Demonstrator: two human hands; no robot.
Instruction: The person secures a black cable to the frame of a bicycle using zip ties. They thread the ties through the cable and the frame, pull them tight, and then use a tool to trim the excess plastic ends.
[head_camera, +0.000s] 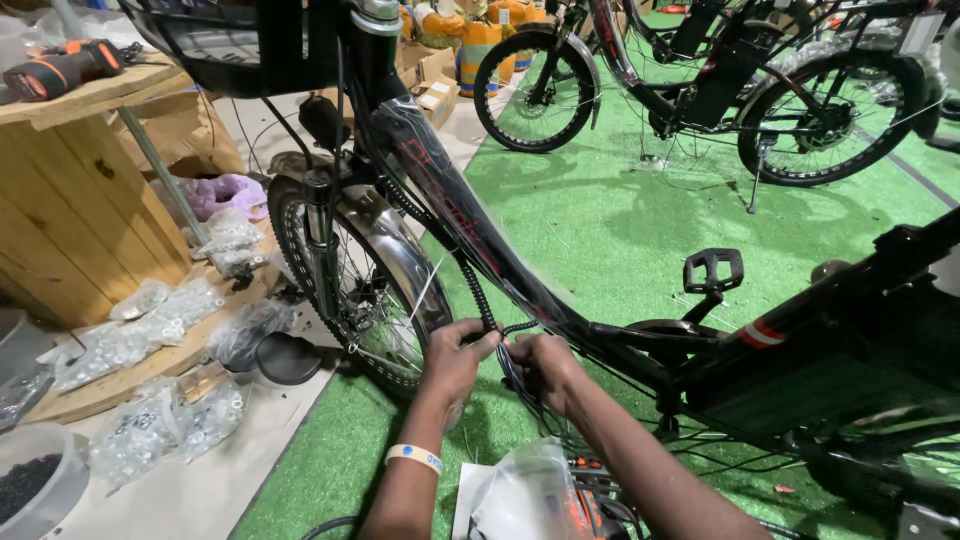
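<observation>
1. A black bike frame (470, 235) slants across the middle, its front wheel (350, 290) on green turf (620, 230).
2. The left hand (455, 360) and right hand (545, 368) meet under the frame, fingers pinching a bundle of black cables (510, 375) beside a coiled cable (475, 285).
3. The left wrist wears a pale band (415, 458).
4. A pedal (713, 270) sticks up right of the hands.
5. Clear plastic (520, 495) lies below the hands.
6. Bags of hardware (150, 330) lie at the foot of a wooden spool (70, 190), which carries a drill (60, 68).
7. Another bike (700, 80) stands behind.
</observation>
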